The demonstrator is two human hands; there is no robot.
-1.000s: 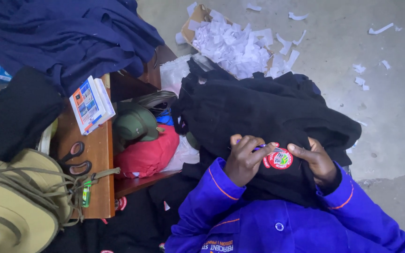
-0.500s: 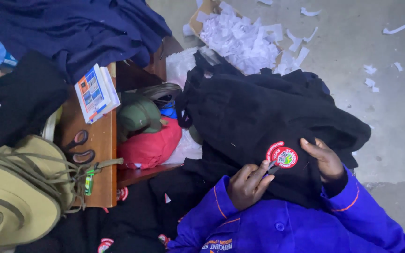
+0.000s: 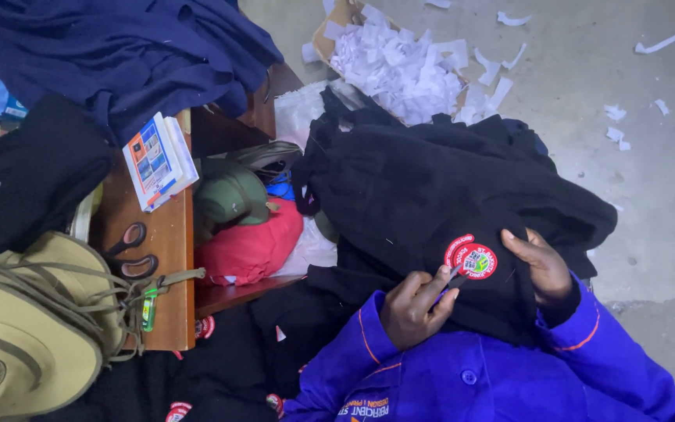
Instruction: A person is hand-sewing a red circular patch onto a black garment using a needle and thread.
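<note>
Resting on a black garment [image 3: 431,195] in the person's lap, a round red patch [image 3: 471,259] sits near the cloth's lower edge, between the two hands. The left hand [image 3: 414,309] lies just below and to the left of the patch, fingers curled, forefinger and thumb pinched on something thin and dark at the patch's rim; it may be a small tool or a thread, but it is too small to tell. The right hand [image 3: 539,264] presses on the garment just right of the patch, fingers bent and closed lightly over the cloth, fingertips touching the patch's edge. Both wrists come out of blue sleeves [image 3: 509,375].

Above the garment, a heap of white paper scraps [image 3: 408,66] fills a cardboard box, with more scraps strewn over the grey floor [image 3: 634,156]. To the left stands a wooden shelf [image 3: 166,258] with scissors [image 3: 130,254] and a booklet [image 3: 158,160] on top; a green cap [image 3: 232,195] and a red cloth [image 3: 251,250] are tucked inside it. A navy cloth [image 3: 119,55] is draped over its far end, and a tan hat [image 3: 25,336] lies at the near left corner.
</note>
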